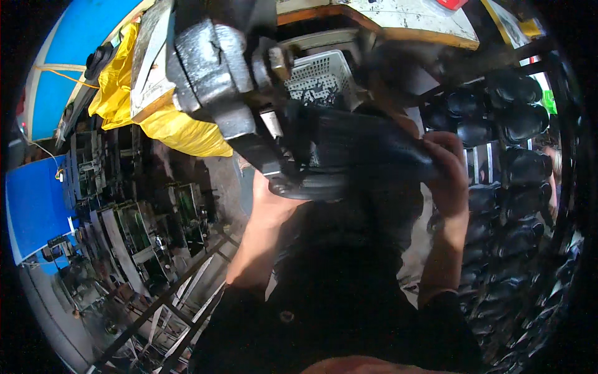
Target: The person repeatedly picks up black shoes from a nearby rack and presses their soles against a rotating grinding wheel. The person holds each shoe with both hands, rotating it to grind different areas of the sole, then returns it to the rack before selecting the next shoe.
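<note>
A black shoe (374,156), partly blurred, lies across the middle of the view with its rounded toe to the right. My right hand (450,171) is closed round the toe end, thumb and fingers bent over it. At the other end, my left hand (272,201) holds the shoe from below; most of its fingers are hidden behind the shoe and the machine. A worn metal machine head (218,68) with a bolt on its side comes down over the shoe's left end. Whether its tip touches the shoe I cannot tell.
Behind the shoe stands a white perforated basket (321,78) with dark scraps inside. A worn white tabletop (417,22) spans the back. Yellow sheeting (180,129) hangs at the left. Racks of black shoes (526,121) fill the right side; metal frames (143,237) crowd the left.
</note>
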`<move>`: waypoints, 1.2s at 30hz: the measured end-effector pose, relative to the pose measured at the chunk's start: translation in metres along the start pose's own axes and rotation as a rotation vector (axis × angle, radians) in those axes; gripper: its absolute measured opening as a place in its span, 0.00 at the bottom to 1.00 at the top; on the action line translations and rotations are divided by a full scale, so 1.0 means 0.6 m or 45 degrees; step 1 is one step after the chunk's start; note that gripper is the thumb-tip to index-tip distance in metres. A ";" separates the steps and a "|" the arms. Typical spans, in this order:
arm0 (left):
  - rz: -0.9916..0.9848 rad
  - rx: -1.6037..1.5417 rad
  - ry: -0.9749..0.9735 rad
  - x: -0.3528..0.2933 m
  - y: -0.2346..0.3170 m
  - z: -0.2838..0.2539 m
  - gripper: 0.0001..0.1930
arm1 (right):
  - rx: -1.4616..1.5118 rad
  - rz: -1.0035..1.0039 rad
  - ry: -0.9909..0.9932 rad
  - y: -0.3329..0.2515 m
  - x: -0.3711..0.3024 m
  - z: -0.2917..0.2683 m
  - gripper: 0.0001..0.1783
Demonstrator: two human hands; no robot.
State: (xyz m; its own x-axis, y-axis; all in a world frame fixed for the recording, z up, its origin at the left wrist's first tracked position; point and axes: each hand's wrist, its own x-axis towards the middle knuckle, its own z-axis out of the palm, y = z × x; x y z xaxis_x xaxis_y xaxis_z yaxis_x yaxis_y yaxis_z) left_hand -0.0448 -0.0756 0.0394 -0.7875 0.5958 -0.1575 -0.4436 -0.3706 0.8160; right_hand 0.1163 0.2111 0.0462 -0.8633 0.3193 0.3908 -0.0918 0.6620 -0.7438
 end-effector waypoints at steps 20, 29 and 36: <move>0.108 -0.147 0.210 -0.018 -0.010 -0.025 0.34 | -0.125 0.116 -0.359 -0.092 0.108 0.020 0.44; 0.352 1.081 0.140 -0.012 -0.028 -0.017 0.38 | 0.794 0.269 -0.278 -0.146 0.113 0.113 0.39; 0.260 1.056 0.225 -0.011 -0.031 -0.007 0.40 | 0.567 0.193 -0.443 -0.061 0.091 0.161 0.19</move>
State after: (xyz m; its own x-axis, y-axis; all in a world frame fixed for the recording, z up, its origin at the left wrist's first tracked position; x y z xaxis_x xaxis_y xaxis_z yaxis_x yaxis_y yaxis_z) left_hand -0.0331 -0.0757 0.0228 -0.9029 0.4297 0.0082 0.1140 0.2212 0.9685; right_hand 0.0249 0.1386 0.0423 -0.9884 0.0969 0.1170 -0.0891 0.2538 -0.9631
